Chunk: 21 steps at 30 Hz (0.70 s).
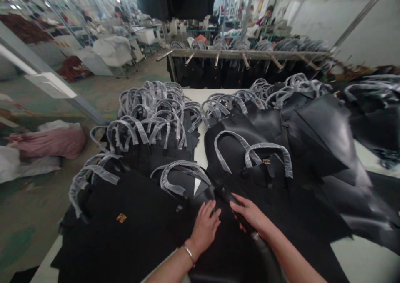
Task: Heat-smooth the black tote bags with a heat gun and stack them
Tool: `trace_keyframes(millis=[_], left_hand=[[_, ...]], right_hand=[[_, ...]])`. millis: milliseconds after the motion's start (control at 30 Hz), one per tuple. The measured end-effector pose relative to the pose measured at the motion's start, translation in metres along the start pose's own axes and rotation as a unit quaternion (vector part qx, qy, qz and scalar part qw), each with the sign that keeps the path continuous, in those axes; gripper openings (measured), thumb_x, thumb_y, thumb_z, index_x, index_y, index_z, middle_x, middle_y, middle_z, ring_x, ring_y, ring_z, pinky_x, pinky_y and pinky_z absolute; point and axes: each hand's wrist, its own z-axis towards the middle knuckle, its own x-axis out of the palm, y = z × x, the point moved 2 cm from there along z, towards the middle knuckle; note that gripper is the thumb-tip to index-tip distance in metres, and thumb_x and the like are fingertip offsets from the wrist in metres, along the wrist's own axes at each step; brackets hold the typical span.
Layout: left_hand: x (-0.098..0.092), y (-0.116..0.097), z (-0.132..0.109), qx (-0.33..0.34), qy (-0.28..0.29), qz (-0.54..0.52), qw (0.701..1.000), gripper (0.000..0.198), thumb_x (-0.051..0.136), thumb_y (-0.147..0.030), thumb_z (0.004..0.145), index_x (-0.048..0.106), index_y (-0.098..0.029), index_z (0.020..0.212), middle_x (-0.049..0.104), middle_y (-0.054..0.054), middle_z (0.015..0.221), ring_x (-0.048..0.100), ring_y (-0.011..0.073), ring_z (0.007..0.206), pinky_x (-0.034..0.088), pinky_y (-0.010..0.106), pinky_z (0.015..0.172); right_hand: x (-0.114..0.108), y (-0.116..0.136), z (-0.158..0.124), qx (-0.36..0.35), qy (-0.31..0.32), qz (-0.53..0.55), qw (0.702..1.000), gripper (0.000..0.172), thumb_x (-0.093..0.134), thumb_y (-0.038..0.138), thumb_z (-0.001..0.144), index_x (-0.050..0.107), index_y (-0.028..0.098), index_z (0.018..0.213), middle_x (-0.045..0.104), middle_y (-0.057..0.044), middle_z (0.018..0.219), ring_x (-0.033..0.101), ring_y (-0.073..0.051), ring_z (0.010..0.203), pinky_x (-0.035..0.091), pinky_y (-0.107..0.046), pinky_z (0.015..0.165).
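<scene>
My left hand (204, 227), with a silver bracelet on the wrist, lies on a black panel near the bottom centre, fingers forward and slightly apart. To its right my right hand (250, 214) is wrapped round a long black tool (246, 224) with a hose-like part running back toward me. The tool's front end lies by the base of a plastic-wrapped handle (178, 175). Black panels (140, 224) with a gold emblem (121, 218) spread to the left. Another panel with wrapped handles (268, 147) and a gold clasp (266, 161) lies to the right.
Stacks of black bag pieces with wrapped handles (150, 104) cover the white table (200, 143). Behind stands a rack (218, 54) hung with more pieces. A slanted metal post (84, 104) rises at left, near a pink sack (53, 141) on the floor. People sit far back.
</scene>
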Motion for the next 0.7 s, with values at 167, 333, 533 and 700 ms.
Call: trace_keyframes(millis=[167, 333, 533, 700], left_hand=[[0.001, 0.001, 0.001, -0.004, -0.007, -0.002, 1.0, 0.043, 0.057, -0.016, 0.088, 0.052, -0.022, 0.13, 0.043, 0.012, 0.146, 0.037, 0.0279, 0.138, 0.037, 0.054, 0.112], [0.01, 0.003, -0.007, 0.027, -0.026, -0.001, 0.999, 0.038, 0.049, -0.018, 0.093, 0.052, -0.019, 0.131, 0.047, 0.011, 0.143, 0.037, 0.0248, 0.138, 0.033, 0.05, 0.115], [0.023, -0.006, -0.056, 0.104, 0.003, -0.054, 0.993, 0.03, 0.046, -0.017, 0.095, 0.057, -0.018, 0.123, 0.059, 0.006, 0.132, 0.043, 0.0202, 0.133, 0.033, 0.044, 0.116], [0.034, -0.013, -0.073, 0.093, 0.054, -0.106, 0.989, 0.03, 0.047, -0.022, 0.096, 0.055, -0.017, 0.125, 0.064, 0.007, 0.123, 0.053, 0.0184, 0.122, 0.04, 0.036, 0.11]], right_hand=[[0.012, 0.023, 0.013, -0.035, -0.032, -0.032, 0.998, 0.064, 0.059, 0.047, 0.084, 0.044, 0.021, 0.141, 0.059, 0.004, 0.064, 0.053, -0.01, 0.04, 0.04, -0.021, 0.035], [0.01, 0.026, -0.008, -0.067, -0.028, -0.045, 0.996, 0.068, 0.058, 0.052, 0.084, 0.04, 0.025, 0.143, 0.058, 0.004, 0.072, 0.056, -0.01, 0.047, 0.045, -0.022, 0.043], [0.02, -0.003, -0.042, 0.013, 0.106, -0.099, 0.989, 0.067, 0.058, 0.05, 0.084, 0.043, 0.023, 0.143, 0.062, 0.003, 0.07, 0.05, -0.008, 0.041, 0.04, -0.02, 0.04], [0.055, -0.012, -0.039, -0.012, 0.152, -0.185, 0.971, 0.06, 0.057, 0.044, 0.084, 0.049, 0.025, 0.14, 0.072, -0.002, 0.084, 0.052, -0.009, 0.043, 0.042, -0.022, 0.042]])
